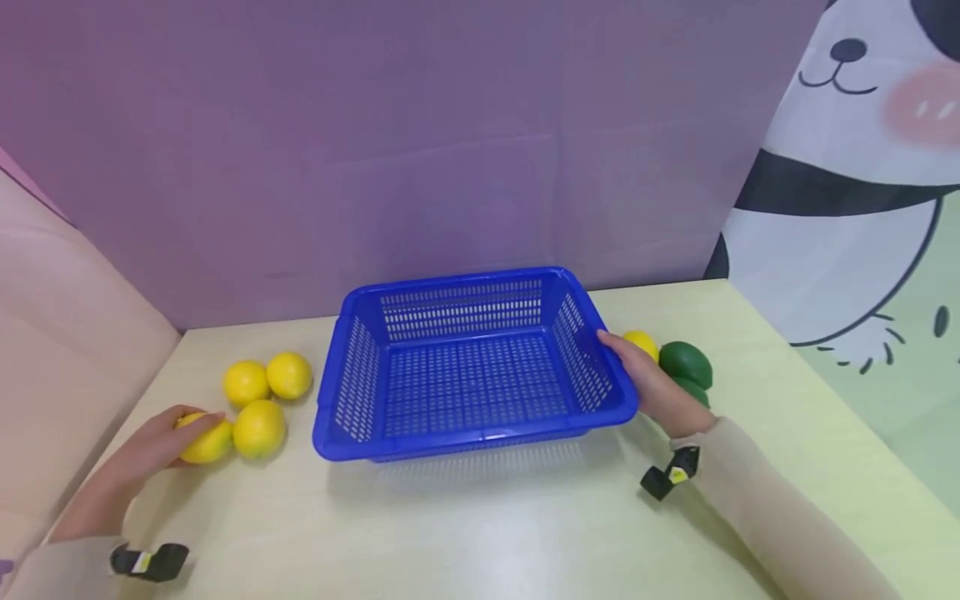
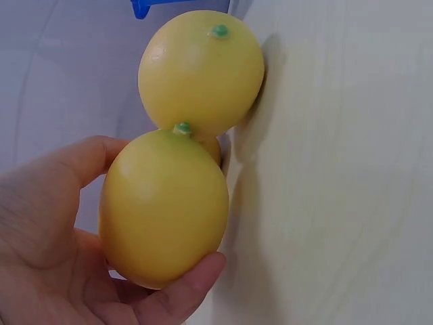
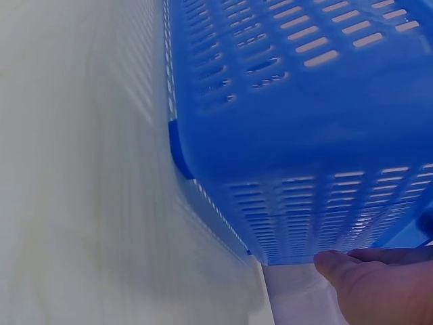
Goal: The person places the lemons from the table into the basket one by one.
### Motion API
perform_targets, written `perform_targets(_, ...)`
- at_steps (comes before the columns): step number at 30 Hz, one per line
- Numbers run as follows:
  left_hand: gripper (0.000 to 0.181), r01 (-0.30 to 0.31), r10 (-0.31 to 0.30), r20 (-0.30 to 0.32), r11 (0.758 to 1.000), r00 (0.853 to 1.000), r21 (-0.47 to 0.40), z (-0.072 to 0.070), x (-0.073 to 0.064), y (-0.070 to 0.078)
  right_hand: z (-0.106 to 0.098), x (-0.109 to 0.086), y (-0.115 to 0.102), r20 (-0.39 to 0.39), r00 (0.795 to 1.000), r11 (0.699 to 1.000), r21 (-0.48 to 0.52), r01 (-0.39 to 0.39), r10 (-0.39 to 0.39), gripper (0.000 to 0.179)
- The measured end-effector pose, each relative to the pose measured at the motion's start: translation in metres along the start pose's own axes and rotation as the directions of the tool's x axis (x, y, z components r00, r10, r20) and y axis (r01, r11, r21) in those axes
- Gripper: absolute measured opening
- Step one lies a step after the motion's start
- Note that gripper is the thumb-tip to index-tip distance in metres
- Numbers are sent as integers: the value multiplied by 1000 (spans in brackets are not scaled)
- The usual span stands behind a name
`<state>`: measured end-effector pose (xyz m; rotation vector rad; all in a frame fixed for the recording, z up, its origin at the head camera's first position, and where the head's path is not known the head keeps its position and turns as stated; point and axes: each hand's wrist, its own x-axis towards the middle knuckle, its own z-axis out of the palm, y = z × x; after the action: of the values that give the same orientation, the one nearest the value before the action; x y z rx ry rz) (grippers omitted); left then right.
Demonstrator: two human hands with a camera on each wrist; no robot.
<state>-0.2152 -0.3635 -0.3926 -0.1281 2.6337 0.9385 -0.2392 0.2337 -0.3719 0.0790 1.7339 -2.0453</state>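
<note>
1. The left hand is clamped round a lemon, just beside three other lemons, left of the basket.
2. The basket is mid-bench.
3. The right hand touches its right rim; whether the fingers curl, one cannot tell.
4. Green fruits lie nearby.

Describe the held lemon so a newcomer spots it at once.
Find the blue basket. Left of it cluster four lemons; the target lemon is the leftmost. Unlike its neighbours, it's in the left grip.
</note>
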Motion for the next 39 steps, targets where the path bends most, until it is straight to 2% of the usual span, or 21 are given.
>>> perform_targets(5,77,14,-14,3,1000,1000,9,-3,0,1,1,-1,0,9,1000,999,32,3,-3,69)
perform_targets(19,72,-17,17,-16,1000,1000,25,-10,-4,2,2,0,0,6,1000,999,38,14,-14,67)
perform_targets(28,69,-78,82,-65,995,994,66,-20,-3,17,2,-1,0,16,999,999,14,30,-31,68)
perform_targets(39,69,-126,130,-58,989,990,73,-23,-4,42,1,-1,2,67,997,998,50,37,-41,67)
